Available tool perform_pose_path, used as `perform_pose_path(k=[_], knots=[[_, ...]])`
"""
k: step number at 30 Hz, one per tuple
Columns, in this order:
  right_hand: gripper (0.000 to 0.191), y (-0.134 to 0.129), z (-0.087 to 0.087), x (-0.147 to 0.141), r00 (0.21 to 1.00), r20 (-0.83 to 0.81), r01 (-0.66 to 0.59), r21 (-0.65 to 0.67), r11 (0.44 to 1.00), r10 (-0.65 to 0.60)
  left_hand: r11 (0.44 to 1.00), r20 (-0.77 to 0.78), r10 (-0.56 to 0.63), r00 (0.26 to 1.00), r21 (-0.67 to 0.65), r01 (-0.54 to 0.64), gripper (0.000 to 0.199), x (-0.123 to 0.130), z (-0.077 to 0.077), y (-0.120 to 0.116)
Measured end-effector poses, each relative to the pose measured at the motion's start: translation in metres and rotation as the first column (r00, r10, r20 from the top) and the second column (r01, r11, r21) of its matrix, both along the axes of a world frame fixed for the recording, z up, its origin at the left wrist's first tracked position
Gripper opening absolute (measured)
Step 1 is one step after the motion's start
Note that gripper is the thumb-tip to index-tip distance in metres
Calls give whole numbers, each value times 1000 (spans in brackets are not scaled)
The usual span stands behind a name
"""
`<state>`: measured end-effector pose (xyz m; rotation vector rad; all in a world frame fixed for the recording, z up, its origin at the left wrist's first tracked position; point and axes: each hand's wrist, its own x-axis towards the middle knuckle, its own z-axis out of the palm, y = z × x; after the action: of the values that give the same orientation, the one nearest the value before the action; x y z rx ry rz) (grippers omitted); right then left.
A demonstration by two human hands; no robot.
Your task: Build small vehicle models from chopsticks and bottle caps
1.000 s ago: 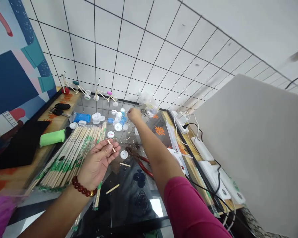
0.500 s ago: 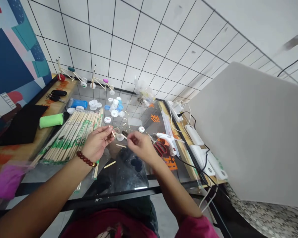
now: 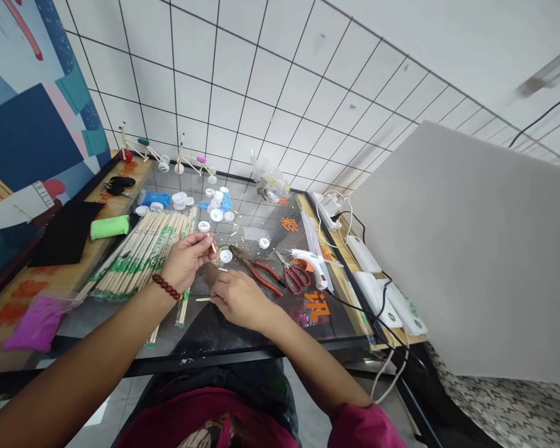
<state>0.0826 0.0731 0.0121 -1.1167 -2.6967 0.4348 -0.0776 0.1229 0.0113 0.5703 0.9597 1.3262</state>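
My left hand [image 3: 186,260], a beaded bracelet on its wrist, pinches a short piece of wooden stick [image 3: 213,247] above the table. My right hand [image 3: 242,300] is low over the glass top, fingers curled, with its fingertips closed at the end of another wooden stick piece [image 3: 204,300]. Part of a further short stick [image 3: 223,269] shows just above its knuckles. Between and beyond the hands lies a white bottle cap [image 3: 225,256]. Red-handled pliers [image 3: 261,272] lie right of it, beside red-handled scissors [image 3: 297,277].
Bundled chopsticks [image 3: 140,255] in green-printed wrappers lie left. Several white and blue caps [image 3: 217,214] sit farther back. A white glue gun [image 3: 313,264] with a cord lies right, near power strips [image 3: 377,298]. Small stick models [image 3: 186,155] stand along the wall.
My right hand has moved down and left, from beside the cap to the stick piece on the table, uncovering the pliers. My left hand keeps its stick piece. The view has shifted slightly.
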Motion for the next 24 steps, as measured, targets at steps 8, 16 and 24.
perform_pose_path(k=[8, 16, 24], knots=[[19, 28, -18, 17, 562, -578, 383, -452, 806, -591, 991, -72, -129, 989, -24, 128, 23, 6, -1, -6], [23, 30, -28, 6, 508, -637, 258, -530, 808, -580, 987, -118, -158, 980, 1, 160, 31, 12, -6, -10], [23, 34, -26, 19, 601, -579, 404, -375, 834, -551, 982, -154, -187, 970, -18, 187, 25, 9, -4, -9]])
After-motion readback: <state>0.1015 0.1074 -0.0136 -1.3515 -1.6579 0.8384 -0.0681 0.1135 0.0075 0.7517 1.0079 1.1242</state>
